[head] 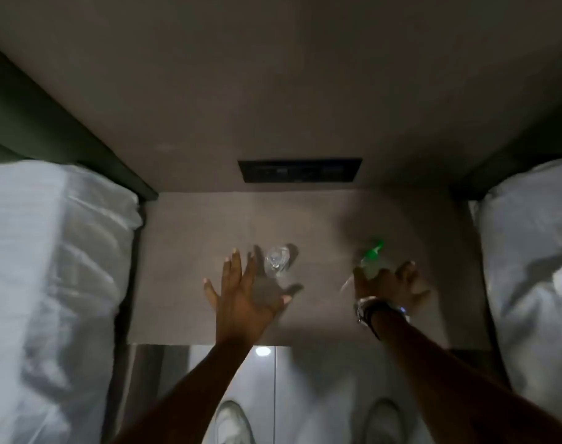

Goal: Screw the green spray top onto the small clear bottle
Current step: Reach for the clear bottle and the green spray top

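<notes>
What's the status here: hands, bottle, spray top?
Left hand open, fingers spread beside clear bottle, no grip. Right hand open over green spray top, contact unclear through blur. Bottle on nightstand, uncapped. Nothing between them.

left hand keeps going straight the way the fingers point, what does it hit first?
Probably the clear bottle. The left hand is open, its fingers aimed up the table with the bottle just beyond and slightly right of the fingertips. Height above the table is unclear.

Dim nightstand (183,251) between white beds (49,267)
</notes>
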